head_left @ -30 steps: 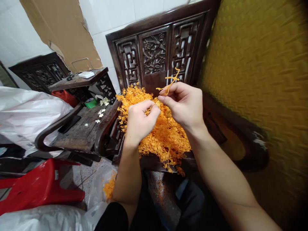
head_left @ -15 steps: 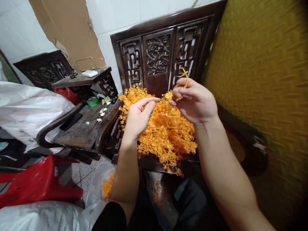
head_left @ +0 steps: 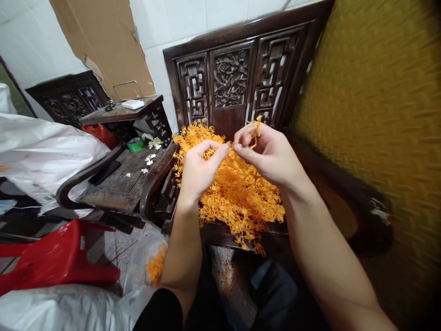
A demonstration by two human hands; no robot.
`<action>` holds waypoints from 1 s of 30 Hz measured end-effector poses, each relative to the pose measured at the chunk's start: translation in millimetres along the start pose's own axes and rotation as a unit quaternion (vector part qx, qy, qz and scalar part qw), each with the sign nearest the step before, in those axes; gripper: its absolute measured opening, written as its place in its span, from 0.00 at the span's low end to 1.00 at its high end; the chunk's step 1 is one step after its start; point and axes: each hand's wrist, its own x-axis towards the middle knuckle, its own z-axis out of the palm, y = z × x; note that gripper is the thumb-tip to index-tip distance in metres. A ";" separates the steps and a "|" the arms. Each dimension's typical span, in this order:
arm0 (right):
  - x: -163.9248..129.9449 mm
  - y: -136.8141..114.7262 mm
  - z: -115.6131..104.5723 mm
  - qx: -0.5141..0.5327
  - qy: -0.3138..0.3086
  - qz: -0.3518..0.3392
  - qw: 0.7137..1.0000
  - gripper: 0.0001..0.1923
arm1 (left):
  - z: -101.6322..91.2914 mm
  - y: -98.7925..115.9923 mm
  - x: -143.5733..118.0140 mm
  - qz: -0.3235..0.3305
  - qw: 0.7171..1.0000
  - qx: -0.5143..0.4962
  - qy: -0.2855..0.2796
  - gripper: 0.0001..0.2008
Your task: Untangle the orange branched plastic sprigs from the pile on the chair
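1. Since half a second ago, both hands have drawn together again above the heap, fingertips nearly meeting.
2. Right hand (head_left: 272,154) pinches a thin orange sprig (head_left: 255,131), its end curling up beside the thumb.
3. Left hand (head_left: 200,168) is loosely curled, forefinger and thumb closing on fine strands; whether it grips any, I cannot tell.
4. Orange plastic sprigs (head_left: 237,197) lie heaped on the carved chair seat (head_left: 223,234), spilling toward its front edge.
5. Judged step: separating one sprig from the tangle. Next calls for a steady pull apart without dragging the heap over the front edge.
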 end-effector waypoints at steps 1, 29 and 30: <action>-0.6 -0.5 1.1 -0.023 -0.001 -0.009 1.000 0.25 | -2.0 1.2 -0.4 0.017 1.000 0.011 0.004 0.10; -15.7 -49.8 -38.8 0.123 0.086 -0.026 0.988 0.23 | -16.9 -5.6 9.7 -0.130 0.963 -0.220 0.088 0.05; -15.3 -47.8 -38.3 0.130 0.080 -0.034 0.988 0.21 | -12.1 -3.4 9.3 -0.138 0.961 -0.226 0.075 0.08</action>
